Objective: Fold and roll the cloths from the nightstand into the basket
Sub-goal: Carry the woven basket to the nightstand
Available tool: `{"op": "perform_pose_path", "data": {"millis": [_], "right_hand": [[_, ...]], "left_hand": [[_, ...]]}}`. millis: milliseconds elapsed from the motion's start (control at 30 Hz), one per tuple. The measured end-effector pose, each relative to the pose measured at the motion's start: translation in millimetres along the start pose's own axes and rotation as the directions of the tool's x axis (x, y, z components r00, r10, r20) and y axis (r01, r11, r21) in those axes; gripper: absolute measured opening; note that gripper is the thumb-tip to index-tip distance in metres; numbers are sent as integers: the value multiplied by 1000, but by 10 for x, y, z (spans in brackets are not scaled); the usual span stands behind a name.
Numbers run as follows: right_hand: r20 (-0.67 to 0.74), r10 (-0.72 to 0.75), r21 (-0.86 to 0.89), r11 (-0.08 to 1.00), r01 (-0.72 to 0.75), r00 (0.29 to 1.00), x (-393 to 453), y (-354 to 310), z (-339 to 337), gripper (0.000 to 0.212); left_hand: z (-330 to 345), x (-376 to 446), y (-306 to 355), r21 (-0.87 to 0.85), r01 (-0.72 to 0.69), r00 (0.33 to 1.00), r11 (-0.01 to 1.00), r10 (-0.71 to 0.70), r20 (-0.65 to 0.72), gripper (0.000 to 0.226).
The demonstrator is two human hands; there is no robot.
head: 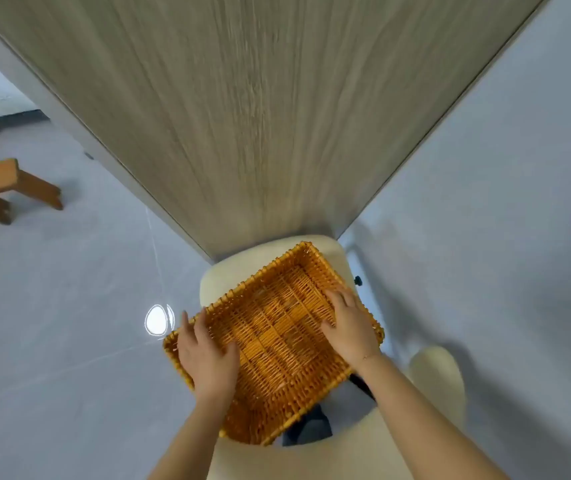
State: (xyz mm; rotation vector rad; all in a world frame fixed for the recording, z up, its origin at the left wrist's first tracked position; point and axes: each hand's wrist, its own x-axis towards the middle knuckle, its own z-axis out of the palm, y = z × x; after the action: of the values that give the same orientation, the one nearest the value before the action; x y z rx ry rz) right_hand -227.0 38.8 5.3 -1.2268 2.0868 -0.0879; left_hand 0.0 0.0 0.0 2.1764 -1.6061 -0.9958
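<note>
An empty orange wicker basket [277, 337] sits low in the head view, over a cream rounded seat [242, 271]. My left hand [206, 355] grips the basket's left rim, thumb inside and fingers over the outer wall. My right hand [348, 323] grips the right rim, fingers curled over the edge into the basket. No cloths and no nightstand are in view.
A tall light-wood panel [242, 116] rises right behind the seat. Grey tiled floor [69, 306] lies to the left, with a wooden bench leg [17, 188] far left. A pale wall [502, 202] runs on the right, and a cream rounded cushion [439, 379] stands beside the seat.
</note>
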Motion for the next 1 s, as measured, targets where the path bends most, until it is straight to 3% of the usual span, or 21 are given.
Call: {"op": "perform_pose_path", "data": {"millis": [33,100,200,300,433,533,667,733,900,1000], "right_hand": [[-20,-6,-9,1000,6,1000,160,117,36,66],[-53,54,-12,998,-55,997,390,296,66,70],[-29,138,-20,990,-139,990,631,524,122,64],[64,149,-37,988,-147,987,753,722,206,51],[164,180,-72,983,-170,970,847,782,246,20],[151,208,-30,978,-206,966,890,790,199,20],[62,285,35,957,-287,957,857,820,164,22],[-3,308,103,946,-306,951,794,849,132,21],[-134,297,265,930,-254,946,357,623,-1,15],[-142,277,280,932,-229,950,173,440,-93,13]], "left_hand": [[121,15,-69,12,117,989,993,-116,-90,75],[271,41,-204,-134,408,882,903,-427,-198,80],[473,20,-376,-378,661,669,648,-737,-92,71],[615,-4,-554,-423,713,618,559,-786,4,42],[581,80,-808,-413,757,584,506,-808,80,28],[628,239,-881,-472,764,543,439,-833,105,30],[705,240,-897,-482,740,579,469,-809,102,24],[647,240,-788,-518,687,630,510,-773,75,24],[147,336,-487,-590,482,774,648,-630,-61,15],[-150,433,-459,-546,438,812,714,-575,-101,9]]}}
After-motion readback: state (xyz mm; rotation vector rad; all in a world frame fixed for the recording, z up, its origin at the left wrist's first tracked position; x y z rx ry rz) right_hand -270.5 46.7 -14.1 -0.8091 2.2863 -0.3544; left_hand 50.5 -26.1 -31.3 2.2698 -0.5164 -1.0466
